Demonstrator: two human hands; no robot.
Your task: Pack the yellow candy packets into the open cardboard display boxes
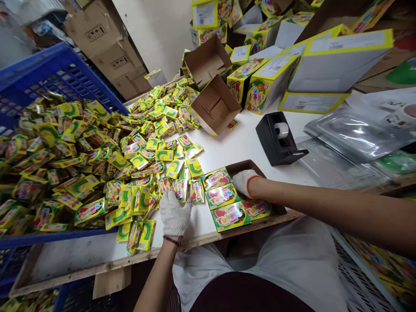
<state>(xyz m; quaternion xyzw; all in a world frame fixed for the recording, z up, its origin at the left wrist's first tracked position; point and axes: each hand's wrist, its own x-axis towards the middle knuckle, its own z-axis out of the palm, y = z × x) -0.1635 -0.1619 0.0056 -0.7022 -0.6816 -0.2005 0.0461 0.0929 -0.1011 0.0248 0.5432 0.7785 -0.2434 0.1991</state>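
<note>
My left hand (pixel 175 213), in a white knitted glove, is at the near edge of the pile, thumb and fingers on either side of a small yellow-green printed packet (pixel 181 189). Similar packets touch it on both sides. My right hand (pixel 244 183), also gloved, reaches into an open brown-sided carton (pixel 248 164); its fingertips are hidden behind the carton's contents. Three packets (pixel 224 196) lie in a column along the carton's left side, fronts facing up. Another packet (pixel 258 209) lies below my right wrist.
Loose packets (pixel 74 160) heap from a tilted blue crate (pixel 61 78) across the white tabletop (pixel 237 149). Two open cartons (pixel 215 106) lie at the back. A black tape dispenser (pixel 279 138) and clear plastic trays (pixel 360 130) are on the right, below stacked display boxes (pixel 338 65).
</note>
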